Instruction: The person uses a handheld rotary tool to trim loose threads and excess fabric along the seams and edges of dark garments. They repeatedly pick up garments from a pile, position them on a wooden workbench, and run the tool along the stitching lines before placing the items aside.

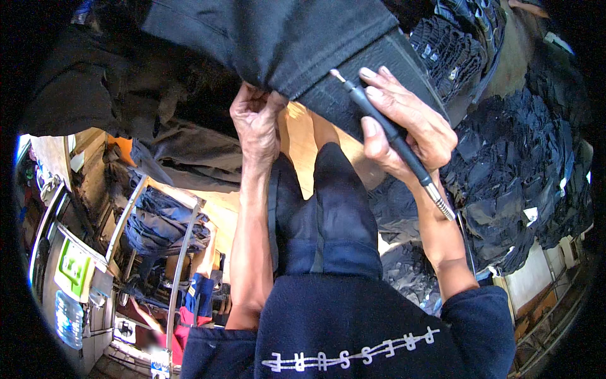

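My right hand point(420, 129) is closed around a slim black rotary grinder handpiece point(392, 136). Its small pinkish bit points up and left, and a spring sleeve at its back end leads to a cord along my forearm. Under the bit lies a dark garment leg point(315, 47), drawn over a flat black board point(388, 63) whose far right part is bare. At the near edge of the cloth my left hand point(257, 123) pinches the fabric between thumb and fingers; some fingertips are hidden in the fold. The bit appears close to the hem, but contact cannot be judged.
Heaps of dark garments point(505, 164) fill the right side, with a folded stack point(448, 60) at the far right. More dark cloth point(183, 151) hangs at left. Lower left are metal rails point(183, 259), a clear bottle point(68, 319) and another person's red clothing point(182, 325).
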The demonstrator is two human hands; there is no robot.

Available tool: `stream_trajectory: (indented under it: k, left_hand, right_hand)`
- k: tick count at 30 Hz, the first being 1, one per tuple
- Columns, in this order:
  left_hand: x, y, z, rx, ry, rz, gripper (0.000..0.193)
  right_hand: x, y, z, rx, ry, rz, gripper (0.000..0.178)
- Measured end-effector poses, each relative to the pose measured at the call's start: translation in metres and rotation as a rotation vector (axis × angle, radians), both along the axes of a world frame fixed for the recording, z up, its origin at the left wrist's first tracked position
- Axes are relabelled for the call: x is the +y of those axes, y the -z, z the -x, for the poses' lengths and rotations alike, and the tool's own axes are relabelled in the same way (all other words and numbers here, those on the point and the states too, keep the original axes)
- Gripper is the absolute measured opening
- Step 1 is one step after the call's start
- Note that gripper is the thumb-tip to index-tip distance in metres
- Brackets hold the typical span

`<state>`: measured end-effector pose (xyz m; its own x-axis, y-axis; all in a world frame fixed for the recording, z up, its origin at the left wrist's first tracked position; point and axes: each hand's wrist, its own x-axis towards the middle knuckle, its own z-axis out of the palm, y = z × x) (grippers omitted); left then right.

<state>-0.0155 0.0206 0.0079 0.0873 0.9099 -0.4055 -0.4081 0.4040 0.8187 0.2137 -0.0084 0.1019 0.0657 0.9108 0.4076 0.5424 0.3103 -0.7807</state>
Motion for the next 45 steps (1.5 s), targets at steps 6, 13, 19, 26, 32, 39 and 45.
stream_trajectory:
  k: [6, 13, 19, 26, 32, 39, 45]
  left_hand:
    - [-0.004, 0.001, 0.001, -0.003, 0.003, -0.024, 0.033]
    - [-0.001, -0.002, -0.004, -0.011, -0.014, 0.024, 0.033]
    - [-0.003, 0.002, -0.004, -0.061, -0.043, -0.017, 0.033]
    - [-0.002, 0.0, -0.002, -0.072, -0.02, 0.012, 0.037]
    - [-0.002, 0.002, -0.003, -0.082, -0.024, -0.023, 0.042]
    - [-0.004, 0.004, 0.002, -0.042, -0.006, 0.023, 0.041]
    - [-0.003, 0.004, 0.0, -0.033, -0.006, -0.021, 0.042]
  right_hand:
    - [0.0, -0.002, 0.011, -0.016, -0.129, 0.028, 0.024]
    - [0.002, -0.004, 0.013, -0.045, -0.107, 0.024, 0.026]
    - [-0.001, -0.002, 0.012, -0.037, -0.047, 0.017, 0.03]
    - [0.001, 0.0, 0.011, -0.046, -0.011, 0.0, 0.027]
    - [0.0, 0.001, 0.01, -0.052, 0.023, 0.002, 0.025]
    - [0.001, 0.002, 0.009, -0.05, 0.047, -0.003, 0.025]
    - [-0.002, 0.005, 0.006, -0.073, 0.072, -0.003, 0.028]
